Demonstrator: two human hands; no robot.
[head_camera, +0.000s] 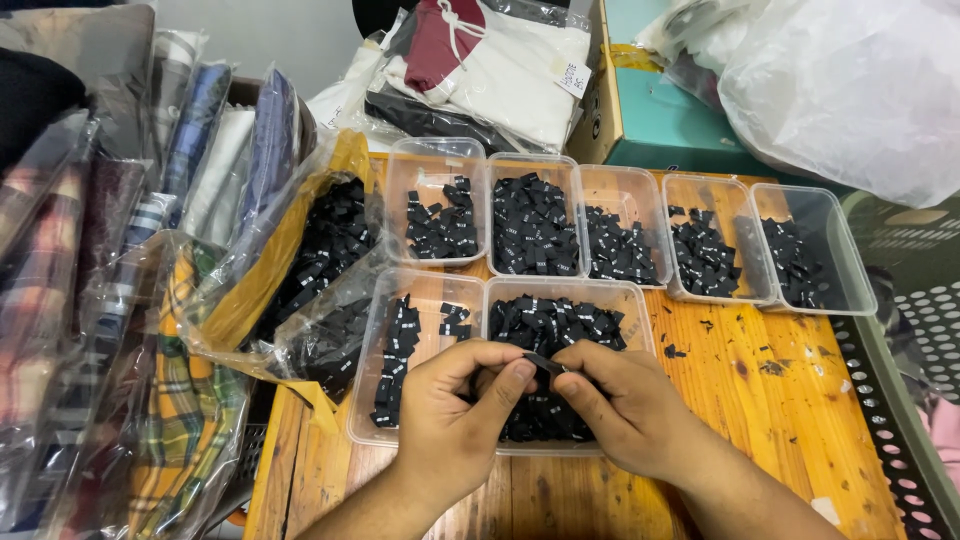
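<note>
My left hand (455, 410) and my right hand (625, 405) meet over a clear plastic tray (600, 292) heaped with small black fabric labels. Together they pinch one black label (545, 362) between thumbs and forefingers. To the left of that tray lies another clear tray (368, 395) with a neat row of black labels (397, 360) stacked along its side. Both trays rest on an orange wooden table (780, 420).
Several more clear trays (435, 160) of black labels line the back of the table. A clear bag of black labels (325, 270) lies at left, beside bagged plaid garments (120, 300). Folded clothes, a teal box (660, 125) and a white plastic bag (850, 80) stand behind. A perforated basket (905, 400) sits at right.
</note>
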